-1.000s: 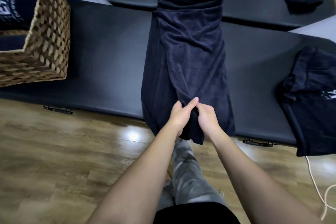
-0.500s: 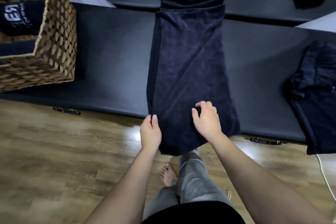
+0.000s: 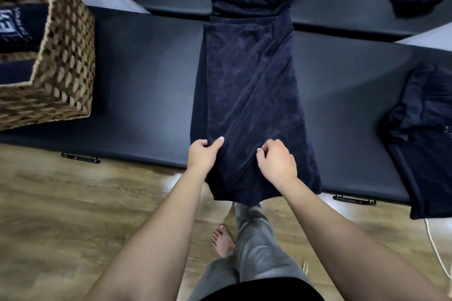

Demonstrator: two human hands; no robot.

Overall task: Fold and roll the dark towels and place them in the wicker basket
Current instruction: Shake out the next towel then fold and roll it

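**Both hands pinch the near end of the towel, ready to start the roll**

The left hand [image 3: 202, 157] pinches the left edge of the long, folded dark navy terry towel [image 3: 247, 95], thumb laid on top and fingers curled beneath. The right hand [image 3: 277, 162] pinches a tuck of the same cloth just right of the middle, fingertips bunched together. Each grip sits near the towel's near end, which hangs over the front edge of the black padded table [image 3: 146, 95].

The towel runs straight away from the person in a narrow strip, creased where it crosses onto a second black surface behind. To roll it well, I judge the hands should first draw the near hem square and flat, with the side edges aligned, then turn a tight first curl and keep even pressure across the width.

The brown woven wicker basket [image 3: 63, 61] stands at the left on the table, already holding dark cloth. Another crumpled dark towel [image 3: 425, 134] lies at the right.
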